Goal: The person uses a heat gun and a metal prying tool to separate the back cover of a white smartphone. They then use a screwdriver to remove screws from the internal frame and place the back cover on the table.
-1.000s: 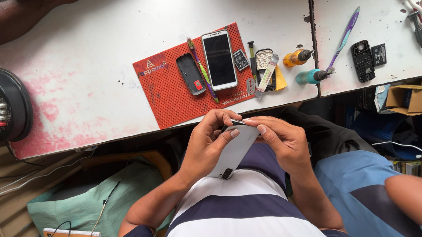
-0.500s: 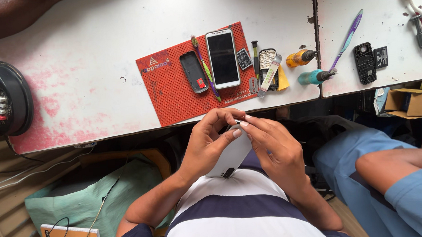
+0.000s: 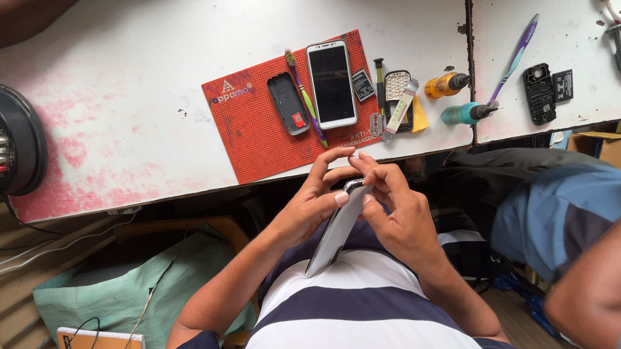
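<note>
Pinching with fingertips (image 3: 355, 167) of left hand (image 3: 312, 209) and right hand (image 3: 401, 219) the top edge of a silver phone (image 3: 336, 228) at frame centre, below the red mat (image 3: 254, 128), probably light, stiff, slippery, fragile, best gripping by side edges.

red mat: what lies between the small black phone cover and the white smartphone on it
A toothbrush with a green and purple handle lies on the red mat between the black cover and the white smartphone, seen in the head view.
</note>
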